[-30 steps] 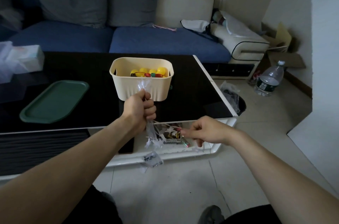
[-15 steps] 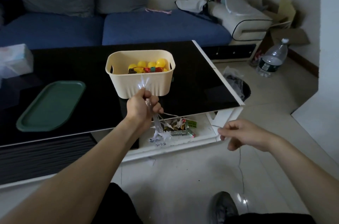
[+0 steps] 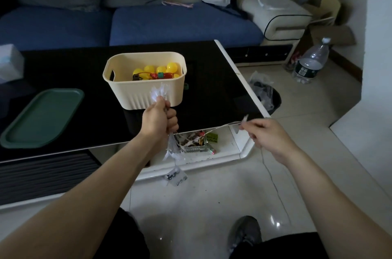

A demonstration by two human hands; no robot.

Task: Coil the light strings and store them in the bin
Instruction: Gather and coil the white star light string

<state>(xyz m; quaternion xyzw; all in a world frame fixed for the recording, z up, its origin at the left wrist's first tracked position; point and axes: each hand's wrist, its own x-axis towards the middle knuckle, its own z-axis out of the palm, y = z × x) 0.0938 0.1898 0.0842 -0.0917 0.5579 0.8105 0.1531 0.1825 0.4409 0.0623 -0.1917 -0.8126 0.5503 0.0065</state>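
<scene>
Black glossy counter (image 3: 212,80), white edge. On it: cream bin (image 3: 146,93) near centre, green tray (image 3: 42,118) left, pale tissue pack (image 3: 9,63) far left.

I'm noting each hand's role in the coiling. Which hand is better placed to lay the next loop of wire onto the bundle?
Probably the right hand: it pinches the free wire leading from the bundle, which the left hand grips in front of the bin.
</scene>
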